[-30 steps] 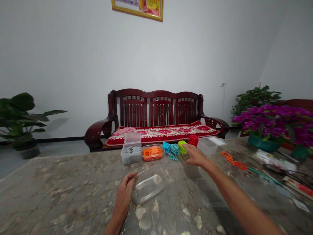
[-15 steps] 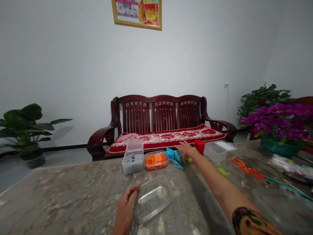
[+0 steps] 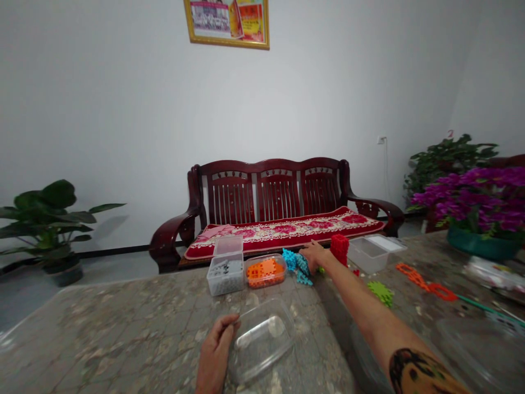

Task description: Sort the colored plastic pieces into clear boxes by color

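Observation:
My left hand (image 3: 215, 350) grips the left rim of a clear plastic container (image 3: 262, 339) lying on the table, its fingers curled over the edge. The container looks bare inside. My right hand (image 3: 316, 255) reaches far across the table and rests at the right side of a heap of blue interlocking pieces (image 3: 302, 265). Its fingers are apart, stretched over the heap, with the thumb on the near side; no piece is lifted. A bit of green shows beside the wrist, and a red block of joined pieces (image 3: 339, 248) stands just behind the forearm.
Left of the blue heap are a tub of orange pieces (image 3: 266, 272) and a lidded box of grey pieces (image 3: 225, 275). To the right lie an open clear box (image 3: 367, 254), a green piece (image 3: 380, 294), orange rings (image 3: 426, 283) and a purple flower pot (image 3: 484, 238).
My right hand has come down closer onto the blue heap. My left hand still holds the container. The view has shifted slightly, and more of the green piece shows beside my forearm.

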{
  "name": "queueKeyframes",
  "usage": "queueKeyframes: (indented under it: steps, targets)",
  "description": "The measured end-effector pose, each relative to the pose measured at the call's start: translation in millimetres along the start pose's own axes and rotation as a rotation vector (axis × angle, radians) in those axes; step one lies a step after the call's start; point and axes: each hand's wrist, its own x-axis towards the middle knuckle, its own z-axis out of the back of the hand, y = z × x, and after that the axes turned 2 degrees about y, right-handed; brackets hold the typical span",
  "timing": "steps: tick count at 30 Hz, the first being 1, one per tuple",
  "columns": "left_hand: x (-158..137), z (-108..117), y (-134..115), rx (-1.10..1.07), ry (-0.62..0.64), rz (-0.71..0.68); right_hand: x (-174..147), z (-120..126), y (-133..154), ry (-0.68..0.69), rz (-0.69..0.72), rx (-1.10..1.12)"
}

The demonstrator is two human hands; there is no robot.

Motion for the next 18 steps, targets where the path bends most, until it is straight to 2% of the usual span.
queueKeyframes:
  steps: [18]
  targets:
    - [-2.2, -1.8, -9.3, -0.012, -0.010, 0.021, -8.2, -8.1, 3.8, -0.054, 0.088, -0.039]
